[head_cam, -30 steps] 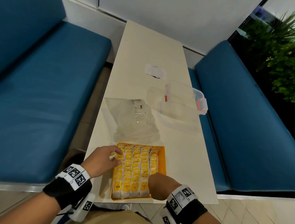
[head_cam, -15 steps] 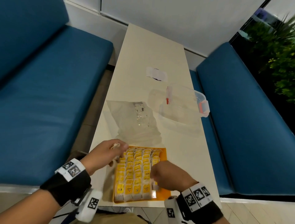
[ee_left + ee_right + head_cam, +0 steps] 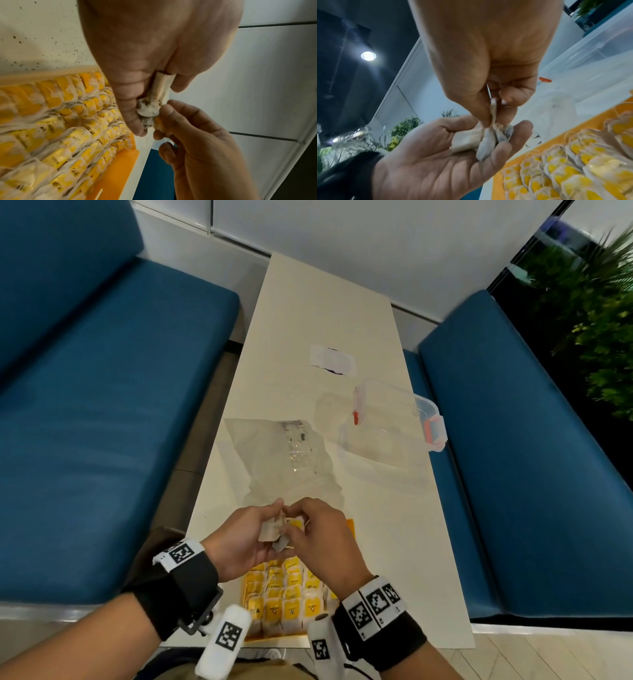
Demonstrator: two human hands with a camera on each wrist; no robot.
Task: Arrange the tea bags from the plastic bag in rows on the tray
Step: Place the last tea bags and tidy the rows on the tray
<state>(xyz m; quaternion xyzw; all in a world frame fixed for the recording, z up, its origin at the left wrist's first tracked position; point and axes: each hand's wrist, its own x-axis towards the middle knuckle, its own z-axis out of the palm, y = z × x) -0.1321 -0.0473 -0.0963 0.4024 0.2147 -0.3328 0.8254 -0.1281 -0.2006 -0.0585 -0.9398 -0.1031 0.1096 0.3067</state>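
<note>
Over the far end of the orange tray, my left hand cups a small bunch of tea bags in its curled fingers. My right hand meets it and pinches one tea bag of the bunch between thumb and fingers. Rows of yellow-tagged tea bags fill the tray below, its far rows hidden by my hands. The clear plastic bag lies flat just beyond the tray and looks empty.
A clear lidded container with red clips stands to the right of the bag. A white paper label lies farther up the narrow white table. Blue benches flank both sides.
My right hand has left the tea bag rows and risen to meet the left hand. The left hand has lifted from the tray's left edge with its tea bags.
</note>
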